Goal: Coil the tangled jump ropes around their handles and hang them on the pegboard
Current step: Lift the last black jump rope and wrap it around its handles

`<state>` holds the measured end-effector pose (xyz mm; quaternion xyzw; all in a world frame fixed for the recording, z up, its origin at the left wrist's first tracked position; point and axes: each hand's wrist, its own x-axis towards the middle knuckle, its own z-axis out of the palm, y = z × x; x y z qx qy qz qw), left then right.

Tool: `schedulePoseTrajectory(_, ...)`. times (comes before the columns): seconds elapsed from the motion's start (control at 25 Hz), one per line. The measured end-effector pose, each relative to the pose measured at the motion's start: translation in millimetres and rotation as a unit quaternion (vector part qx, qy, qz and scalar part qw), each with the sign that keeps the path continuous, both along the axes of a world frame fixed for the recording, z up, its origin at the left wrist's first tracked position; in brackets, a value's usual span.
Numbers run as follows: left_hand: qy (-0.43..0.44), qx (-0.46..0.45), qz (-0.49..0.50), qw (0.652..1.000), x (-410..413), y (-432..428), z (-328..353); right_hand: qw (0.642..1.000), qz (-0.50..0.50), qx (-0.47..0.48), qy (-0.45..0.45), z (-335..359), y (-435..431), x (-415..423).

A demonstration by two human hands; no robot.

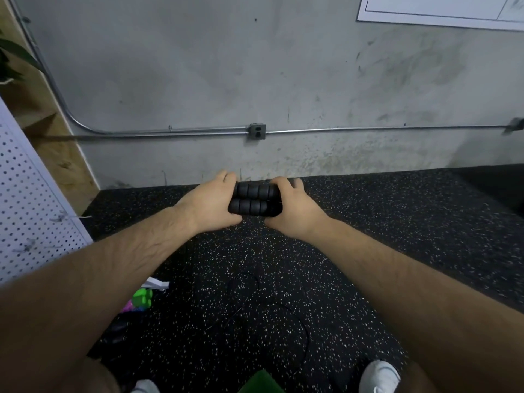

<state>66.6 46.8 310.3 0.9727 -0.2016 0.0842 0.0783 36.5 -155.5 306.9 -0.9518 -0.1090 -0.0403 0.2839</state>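
Black handles (252, 201) parallel, long axes left-right

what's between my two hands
In the head view, two black ribbed handles, lying side by side, span the gap; the left hand and right hand grip their ends.

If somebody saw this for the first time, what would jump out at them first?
Both forearms lead to the centre, where the left hand and right hand grip a pair of black ribbed handles held side by side above the speckled black floor. After that, the white pegboard at the left edge stands out, and a bright green object low on the floor near the left forearm.
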Motion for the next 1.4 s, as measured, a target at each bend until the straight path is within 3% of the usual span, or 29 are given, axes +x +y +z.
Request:
schedulePoseTrajectory(0.36,-0.032,-0.003,-0.053,0.998,-18.0,-10.5,2.0,0.998,-0.009,-0.054,-0.035,1.6,-6.7,-5.6)
schedulePoseTrajectory(0.56,-0.062,0.09,-0.032,0.994,-32.3,-12.1,-1.0,0.991,0.05,-0.118,-0.036,-2.3,-16.1,-17.9)
schedulePoseTrajectory(0.72,-0.109,0.142,-0.074,0.981,-36.1,-12.0,-8.9,0.966,0.068,-0.223,-0.111,-7.0,-25.1,-25.6)
schedulePoseTrajectory(0.84,-0.08,0.116,-0.107,0.984,-38.4,-12.1,-14.1,0.973,0.105,-0.173,-0.111,-8.1,-29.6,-26.7)
schedulePoseTrajectory(1.04,-0.001,-0.037,-0.114,0.993,-36.1,-2.9,-13.5,0.979,0.119,-0.076,-0.148,-14.2,-17.6,-19.7)
schedulePoseTrajectory(1.24,-0.05,0.056,-0.132,0.988,-18.2,15.9,-7.5,0.982,0.114,0.007,-0.148,-16.5,-1.2,-12.6)
schedulePoseTrajectory(1.4,-0.052,0.068,-0.122,0.989,-7.6,28.1,0.4,0.974,0.015,0.224,0.0,-20.7,14.1,1.4)
